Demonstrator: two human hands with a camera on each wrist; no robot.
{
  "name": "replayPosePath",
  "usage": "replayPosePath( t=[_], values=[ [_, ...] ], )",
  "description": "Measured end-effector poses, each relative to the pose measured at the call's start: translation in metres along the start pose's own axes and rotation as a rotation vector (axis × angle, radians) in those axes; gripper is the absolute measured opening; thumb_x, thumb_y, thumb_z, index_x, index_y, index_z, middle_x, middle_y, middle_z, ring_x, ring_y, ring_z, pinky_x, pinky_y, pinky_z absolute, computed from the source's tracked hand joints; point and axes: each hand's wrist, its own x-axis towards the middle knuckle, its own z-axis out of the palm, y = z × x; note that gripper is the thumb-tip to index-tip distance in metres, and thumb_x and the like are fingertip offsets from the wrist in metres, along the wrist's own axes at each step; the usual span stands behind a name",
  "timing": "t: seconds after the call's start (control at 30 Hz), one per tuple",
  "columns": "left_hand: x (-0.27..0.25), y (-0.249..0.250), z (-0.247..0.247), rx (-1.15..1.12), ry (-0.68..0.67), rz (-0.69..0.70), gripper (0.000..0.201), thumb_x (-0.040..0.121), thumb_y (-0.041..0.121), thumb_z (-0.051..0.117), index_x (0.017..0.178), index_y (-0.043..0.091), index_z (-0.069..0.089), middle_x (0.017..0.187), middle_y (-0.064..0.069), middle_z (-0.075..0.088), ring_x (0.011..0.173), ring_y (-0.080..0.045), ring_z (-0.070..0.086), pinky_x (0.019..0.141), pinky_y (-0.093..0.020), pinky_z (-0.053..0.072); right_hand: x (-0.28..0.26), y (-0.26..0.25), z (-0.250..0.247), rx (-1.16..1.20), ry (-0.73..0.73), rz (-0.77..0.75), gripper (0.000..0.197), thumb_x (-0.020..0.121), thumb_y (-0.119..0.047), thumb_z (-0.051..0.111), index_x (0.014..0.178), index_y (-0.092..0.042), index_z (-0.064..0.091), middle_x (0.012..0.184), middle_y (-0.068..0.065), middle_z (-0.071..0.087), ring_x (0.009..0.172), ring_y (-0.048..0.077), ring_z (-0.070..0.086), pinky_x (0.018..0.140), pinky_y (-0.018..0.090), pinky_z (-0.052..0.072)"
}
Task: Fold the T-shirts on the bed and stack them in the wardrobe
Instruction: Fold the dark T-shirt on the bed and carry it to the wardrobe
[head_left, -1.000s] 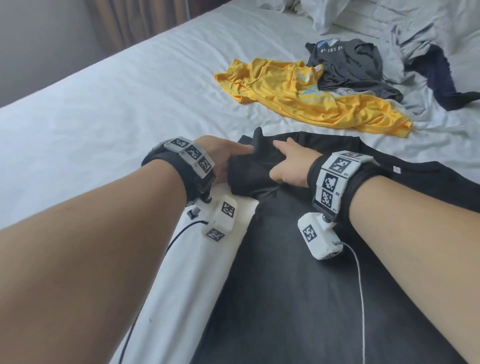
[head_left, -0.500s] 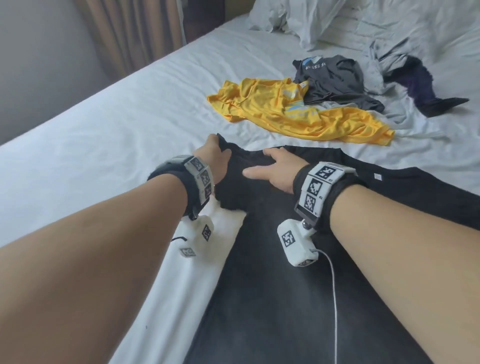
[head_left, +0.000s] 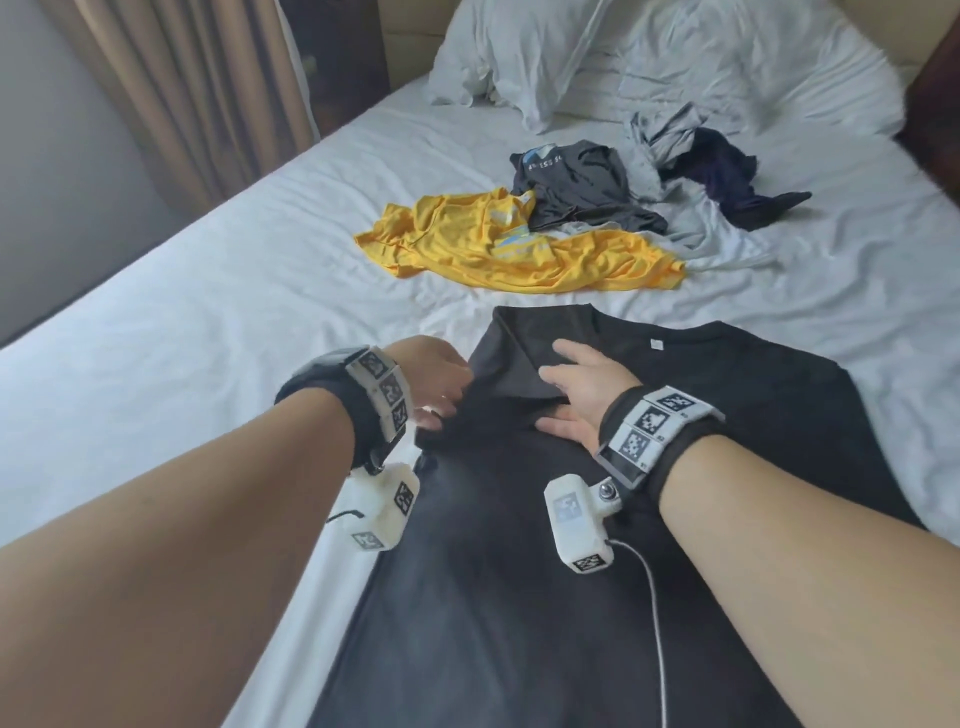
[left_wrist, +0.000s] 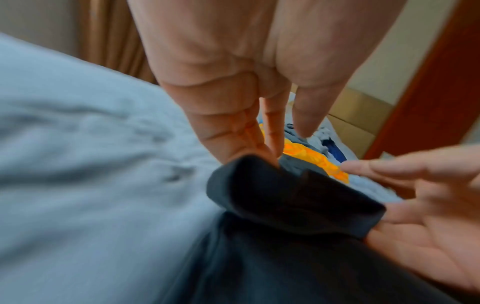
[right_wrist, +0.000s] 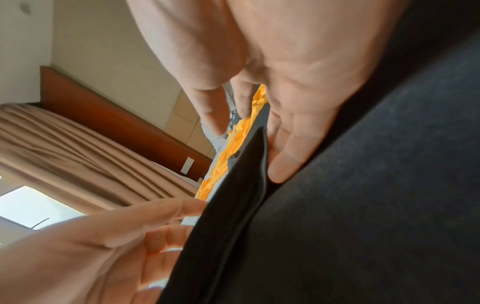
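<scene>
A black T-shirt (head_left: 571, 561) lies flat on the white bed (head_left: 197, 322), collar away from me. Its left sleeve (head_left: 511, 364) is folded inward over the chest. My left hand (head_left: 436, 382) is at the outer edge of that fold, its straight fingers (left_wrist: 233, 131) touching the doubled cloth (left_wrist: 291, 197). My right hand (head_left: 574, 395) lies flat on the folded sleeve with spread fingers, pressing it down; the right wrist view shows its fingers (right_wrist: 288, 148) against the fold's edge. Neither hand grips the cloth.
Beyond the black shirt lie a crumpled yellow T-shirt (head_left: 519, 254), a dark grey T-shirt (head_left: 576, 182), a navy garment (head_left: 727, 176) and a light grey one (head_left: 665, 130). Pillows (head_left: 519, 52) sit at the headboard. A beige curtain (head_left: 197, 93) hangs left of the bed.
The sleeve, bunched between both hands before, now lies folded flat on the shirt. My right hand has spread out on it. The head view has tilted up toward the pillows.
</scene>
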Motion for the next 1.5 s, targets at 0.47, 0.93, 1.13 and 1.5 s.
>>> replayPosePath(
  t=[0.47, 0.93, 1.13, 1.5],
  values=[
    [0.016, -0.036, 0.007, 0.264, -0.045, 0.072, 0.026, 0.079, 0.029, 0.086, 0.101, 0.037, 0.076, 0.078, 0.007, 0.059, 0.061, -0.013, 0.05, 0.061, -0.023, 0.043, 0.007, -0.029, -0.005, -1.007, 0.269, -0.164, 0.043, 0.09, -0.024, 0.065, 0.133, -0.024, 0.065, 0.141, 0.004, 0.058, 0.128, 0.028, 0.054, 0.101, 0.029, 0.045],
    [0.042, -0.07, 0.005, -0.177, -0.028, -0.067, 0.024, 0.058, 0.003, 0.06, 0.065, 0.025, 0.067, 0.057, -0.001, 0.056, 0.044, -0.017, 0.042, 0.054, -0.026, 0.034, 0.009, 0.018, 0.035, -1.631, -0.069, -0.063, 0.132, 0.066, -0.094, 0.052, 0.161, -0.026, -0.009, 0.169, 0.004, -0.012, 0.155, 0.036, -0.007, 0.121, 0.055, 0.005],
    [0.058, -0.074, 0.006, -0.197, -0.03, -0.106, 0.027, 0.061, 0.033, 0.087, 0.074, 0.021, 0.068, 0.068, -0.002, 0.051, 0.055, -0.017, 0.041, 0.054, -0.029, 0.036, 0.012, 0.028, 0.042, -1.631, -0.047, -0.027, 0.154, 0.042, -0.105, 0.051, 0.159, -0.029, -0.015, 0.168, 0.003, -0.017, 0.154, 0.036, -0.014, 0.122, 0.057, 0.001],
    [0.051, -0.053, 0.018, 0.206, 0.029, -0.094, 0.031, 0.092, 0.037, 0.072, 0.106, 0.01, 0.065, 0.082, -0.015, 0.061, 0.066, -0.029, 0.055, 0.067, -0.036, 0.044, 0.015, 0.033, 0.041, -1.667, -0.039, -0.047, 0.155, 0.041, -0.107, 0.047, 0.158, -0.029, -0.018, 0.168, 0.004, -0.019, 0.154, 0.036, -0.015, 0.121, 0.057, -0.001]
  ],
)
